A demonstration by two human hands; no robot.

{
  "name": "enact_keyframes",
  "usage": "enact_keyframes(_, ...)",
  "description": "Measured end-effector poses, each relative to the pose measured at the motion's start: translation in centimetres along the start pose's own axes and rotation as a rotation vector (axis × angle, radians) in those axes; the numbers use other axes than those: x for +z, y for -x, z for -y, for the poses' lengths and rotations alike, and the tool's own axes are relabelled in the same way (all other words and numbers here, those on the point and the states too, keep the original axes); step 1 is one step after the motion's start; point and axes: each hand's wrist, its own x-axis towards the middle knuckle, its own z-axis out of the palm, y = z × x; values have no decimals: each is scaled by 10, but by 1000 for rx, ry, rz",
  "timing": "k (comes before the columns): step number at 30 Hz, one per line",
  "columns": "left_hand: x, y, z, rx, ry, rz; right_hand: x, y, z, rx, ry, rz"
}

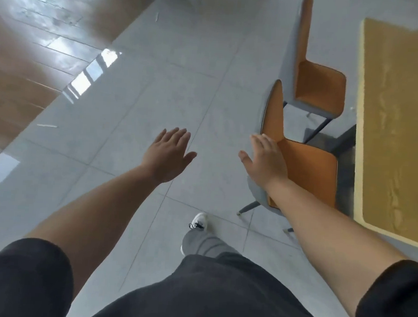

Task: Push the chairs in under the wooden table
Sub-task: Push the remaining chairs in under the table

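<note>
The wooden table (400, 126) occupies the right edge of the view, with its long side facing two chairs on the grey tiled floor (158, 94). Both chairs stand pulled out, seats toward the table and backrests away from it, so a push on a backrest would likely drive each seat under the tabletop. The far chair (315, 84) stands clear of the table edge, untouched. The near chair (307, 171) has its seat front close to the table edge, not yet under it.

The right hand (264, 159) is spread flat, fingers apart, in front of the near chair's backrest; actual contact cannot be confirmed, and nothing is gripped. The left hand (169, 153) is also spread wide, held over bare floor, well apart from both chairs and holding nothing.
</note>
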Motion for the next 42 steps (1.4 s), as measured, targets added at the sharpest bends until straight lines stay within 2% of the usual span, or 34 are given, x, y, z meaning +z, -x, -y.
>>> enact_keyframes(4,9,-89,2,182,-13,36,7,-35,-24,199,23,-71)
enact_keyframes(13,8,-269,-14,511,-30,131,14,-96,-50,545,-47,10)
enact_keyframes(17,19,-336,-34,687,-71,184,19,-116,-50,648,-97,-15)
enact_keyframes(20,35,-382,-53,848,-78,222,24,-135,-49,745,-109,-70)
enact_keyframes(25,59,-454,-84,1217,-62,268,37,-142,-43,993,-84,-25)
enact_keyframes(29,69,-485,-102,1521,-112,387,45,-152,-12,1285,-36,-93)
enact_keyframes(31,72,-492,-108,1620,-135,403,44,-163,1,1390,-2,-159)
enact_keyframes(34,75,-498,-117,1746,-78,398,41,-171,8,1501,-6,-165)
enact_keyframes(37,73,-501,-117,1791,4,326,44,-176,9,1591,-37,-194)
enact_keyframes(42,73,-507,-116,1861,-19,341,49,-183,10,1657,-92,-214)
